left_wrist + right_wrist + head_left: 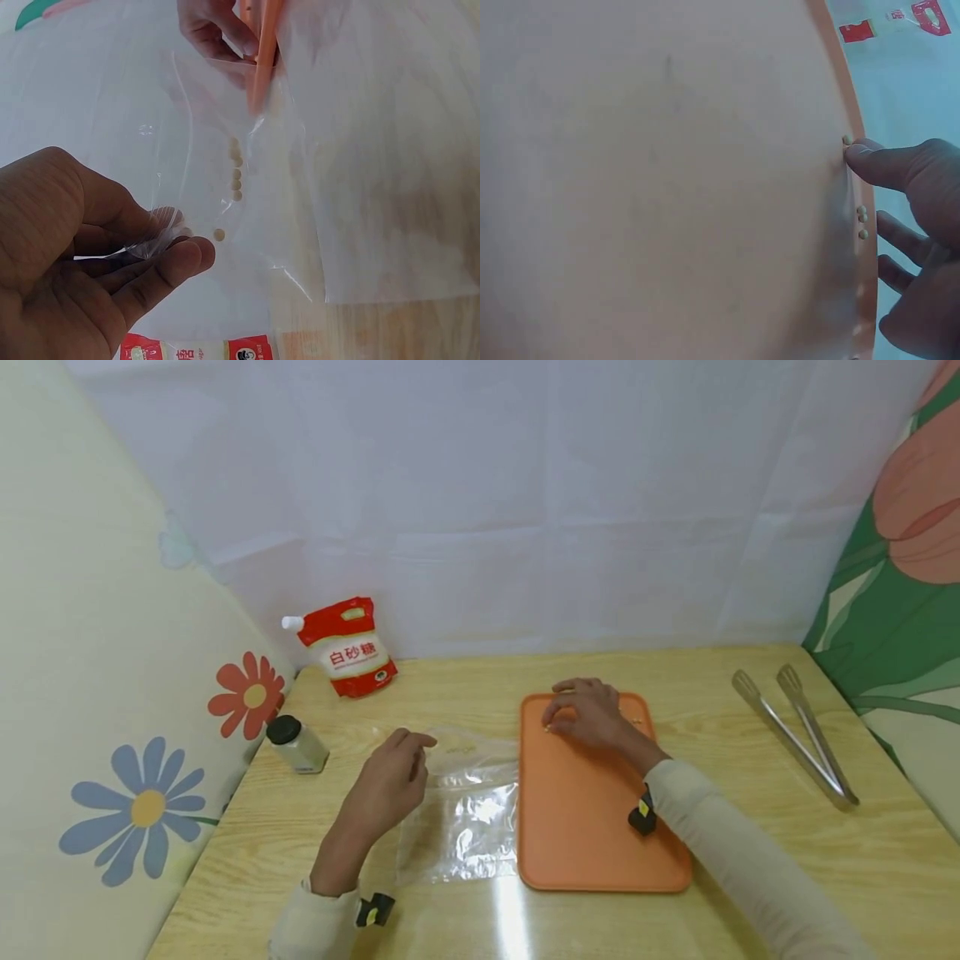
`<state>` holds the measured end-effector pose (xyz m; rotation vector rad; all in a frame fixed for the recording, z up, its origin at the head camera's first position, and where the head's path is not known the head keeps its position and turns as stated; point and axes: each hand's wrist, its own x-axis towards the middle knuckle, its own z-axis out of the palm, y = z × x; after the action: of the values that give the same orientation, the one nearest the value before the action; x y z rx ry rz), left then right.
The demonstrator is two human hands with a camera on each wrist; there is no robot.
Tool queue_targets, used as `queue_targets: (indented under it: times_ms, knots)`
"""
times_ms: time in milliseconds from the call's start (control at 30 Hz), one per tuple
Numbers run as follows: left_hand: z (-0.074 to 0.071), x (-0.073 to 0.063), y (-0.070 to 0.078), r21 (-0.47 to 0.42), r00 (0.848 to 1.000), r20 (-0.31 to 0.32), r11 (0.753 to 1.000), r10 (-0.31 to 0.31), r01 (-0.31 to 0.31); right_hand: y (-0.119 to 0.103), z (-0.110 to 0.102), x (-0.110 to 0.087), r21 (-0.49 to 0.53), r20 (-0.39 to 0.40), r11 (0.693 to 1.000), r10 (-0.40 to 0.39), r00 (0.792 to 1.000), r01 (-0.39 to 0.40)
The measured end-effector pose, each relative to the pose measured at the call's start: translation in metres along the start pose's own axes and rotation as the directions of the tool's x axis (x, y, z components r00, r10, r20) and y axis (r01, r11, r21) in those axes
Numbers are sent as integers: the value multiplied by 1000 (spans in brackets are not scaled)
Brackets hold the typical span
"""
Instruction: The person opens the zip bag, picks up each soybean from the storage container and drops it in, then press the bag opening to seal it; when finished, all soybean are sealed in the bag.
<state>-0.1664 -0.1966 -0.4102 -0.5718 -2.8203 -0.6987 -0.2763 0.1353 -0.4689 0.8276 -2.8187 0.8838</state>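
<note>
My left hand pinches the edge of a clear plastic zip bag between thumb and fingers. A few small round yellowish beans show in a row inside the bag in the left wrist view. My right hand is over the far part of an orange tray, fingers curled, thumb and fingertip closed at a small bean. Several more loose beans lie along the tray's rim beside the right fingers. The bag lies flat on the table, its right edge against the tray.
Metal tongs lie spread at the right of the table. A red and white sugar pouch with a white cap stands at the back left. In front of it is a jar with a black lid. A white sheet hangs behind the table.
</note>
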Motion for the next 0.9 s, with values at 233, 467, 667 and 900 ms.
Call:
queue_targets:
  times_ms: [233,467,667,900]
  knots:
    - [-1,-1,1,8,1000,22,1000,-16,16,2,4,0,0,-13,1000,3,1000,-3]
    - [-2,0,1,10,1000,21,1000,-11,11,2,5,0,-6,-14,1000,4,1000,-4]
    - [-2,0,2,4,999,35,1000,-21,21,2,5,1,-7,-1,1000,13,1000,-13]
    - [-3,0,3,14,1000,27,1000,-3,3,1,3,-1,5,-11,1000,-2,1000,2]
